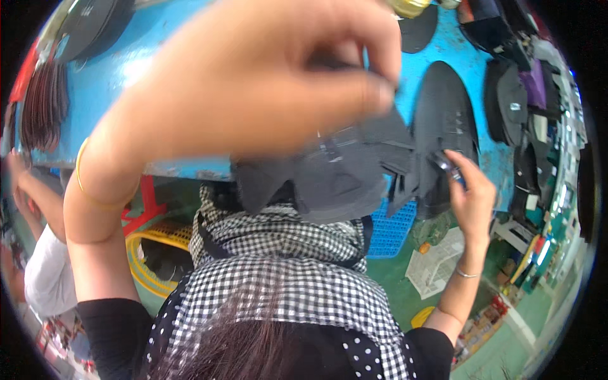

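Observation:
My left hand [266,88] is raised close in front of my view, blurred by movement. Its fingers curl toward the thumb in a pinch, and I cannot make out what, if anything, is between them. Below it, a heap of flat black fabric pieces [348,180] lies at the near edge of the blue table [190,28], some hanging over. To the right, my right hand [474,196] is closed on a small dark tool [445,163] with a shiny end and a blue part. That tool is over a long, rounded black piece [446,107] with pale marks.
More black pieces [506,101] are stacked at the right, and a dark bundle of strips [45,107] hangs at the left edge. Below the table are a blue basket [389,231] and a yellow-rimmed basket [142,269]. Another person's arm [44,199] is at far left.

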Demonstrator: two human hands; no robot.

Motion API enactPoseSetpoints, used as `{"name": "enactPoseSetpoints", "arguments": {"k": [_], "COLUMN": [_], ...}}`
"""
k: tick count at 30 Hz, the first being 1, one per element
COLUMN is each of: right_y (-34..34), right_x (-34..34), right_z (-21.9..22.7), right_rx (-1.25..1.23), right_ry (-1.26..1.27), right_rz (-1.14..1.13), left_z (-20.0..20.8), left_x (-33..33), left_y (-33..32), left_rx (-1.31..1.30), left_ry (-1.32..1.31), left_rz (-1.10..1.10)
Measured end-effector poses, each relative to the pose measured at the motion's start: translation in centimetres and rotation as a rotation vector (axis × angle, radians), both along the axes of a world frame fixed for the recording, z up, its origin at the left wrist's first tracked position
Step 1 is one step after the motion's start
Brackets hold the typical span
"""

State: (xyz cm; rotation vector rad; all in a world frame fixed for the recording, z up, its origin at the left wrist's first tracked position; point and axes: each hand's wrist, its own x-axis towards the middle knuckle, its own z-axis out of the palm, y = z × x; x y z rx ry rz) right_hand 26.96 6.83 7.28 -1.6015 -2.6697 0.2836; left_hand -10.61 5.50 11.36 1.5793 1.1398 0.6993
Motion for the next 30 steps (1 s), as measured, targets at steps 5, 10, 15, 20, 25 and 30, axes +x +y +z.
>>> {"name": "enactPoseSetpoints", "arguments": {"k": [5,10,15,20,25,30], "right_y": [-2.6,2.3,6.9,7.0,10.9,6.2], "right_x": [5.5,5.6,-1.9,-2.2,2.7,1.1], "right_z": [-1.8,0.2,-3.4,-8.7,-6.3,-5.3], "right_rx": [-0.188,-0.203,0.304,0.460,0.505,0.433], "right_ry": [0.245,0.589,0.457,0.220,-0.001,0.141], "right_rz": [-0.111,-0.430,-0.100,0.149,0.028,0.002], "left_z": [-3.5,-5.9,-8.3,-8.9,-8.4,-8.8], "left_x": [7.5,13.5,15.7,15.1,14.7,14.7], "left_y": [-2.5,-2.9,-2.0,-2.3,-2.3,-2.3], "left_rx": [0.568,0.789,0.764,0.735,0.742,0.744], "left_ry": [0.002,0.359,0.559,0.614,0.633,0.631], "left_rz": [-0.352,-0.559,-0.634,-0.720,-0.725,-0.726]}}
